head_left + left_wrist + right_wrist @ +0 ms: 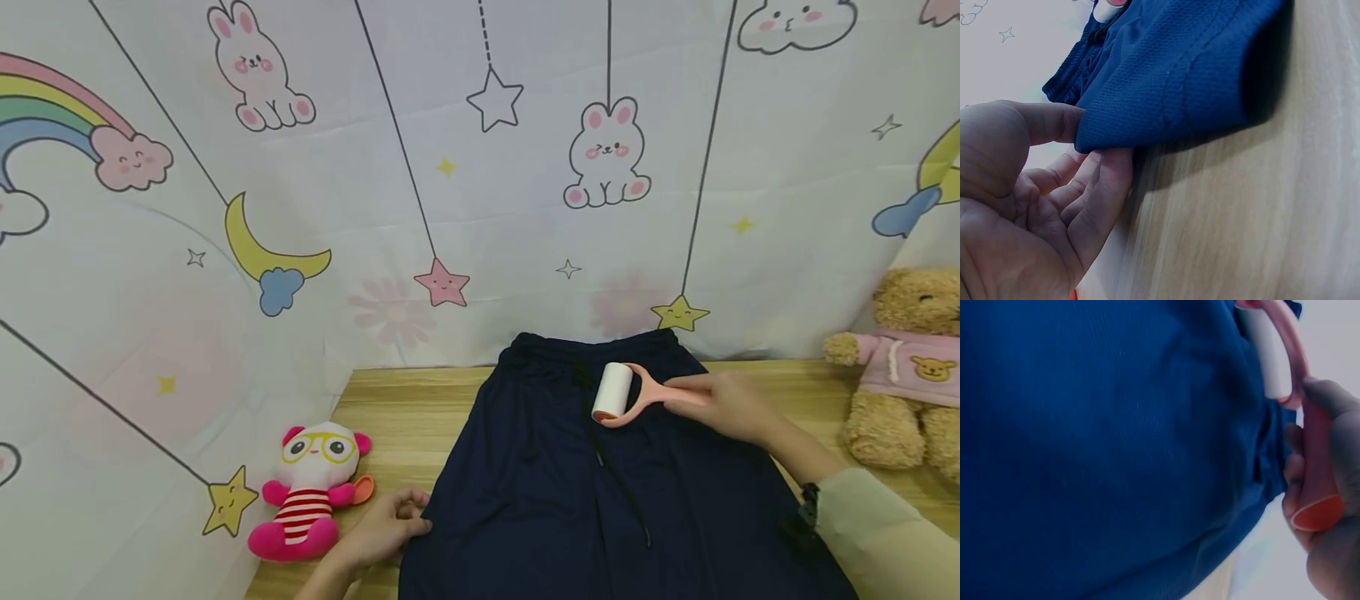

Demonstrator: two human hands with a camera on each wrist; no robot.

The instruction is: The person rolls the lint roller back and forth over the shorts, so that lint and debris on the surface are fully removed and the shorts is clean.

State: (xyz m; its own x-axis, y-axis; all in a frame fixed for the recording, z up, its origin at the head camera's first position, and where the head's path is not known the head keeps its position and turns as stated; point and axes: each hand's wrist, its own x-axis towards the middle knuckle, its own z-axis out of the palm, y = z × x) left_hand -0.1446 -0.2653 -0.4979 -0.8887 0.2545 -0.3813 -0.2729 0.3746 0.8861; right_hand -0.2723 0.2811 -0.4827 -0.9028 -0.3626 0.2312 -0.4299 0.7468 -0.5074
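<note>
Dark navy shorts point(525, 467) with a black drawstring lie on the wooden table, waistband toward the back wall. My right hand point(723, 404) grips the pink handle of a lint roller point(613, 392), whose white cylinder is over the upper front of the shorts, by the drawstring. The right wrist view shows the fingers wrapped round that handle, the hollow handle end facing the camera. At the left edge of the shorts, my left hand point(382, 529) pinches the cloth. In the left wrist view, thumb and fingers hold a fold of the blue fabric point(1166, 81) near a stitched hem.
A pink and white plush toy point(311, 492) with yellow glasses sits left of my left hand. A brown teddy bear point(911, 375) in a pink top sits at the right. Behind the table point(405, 408) hangs a white cloth point(525, 225) printed with rabbits and stars.
</note>
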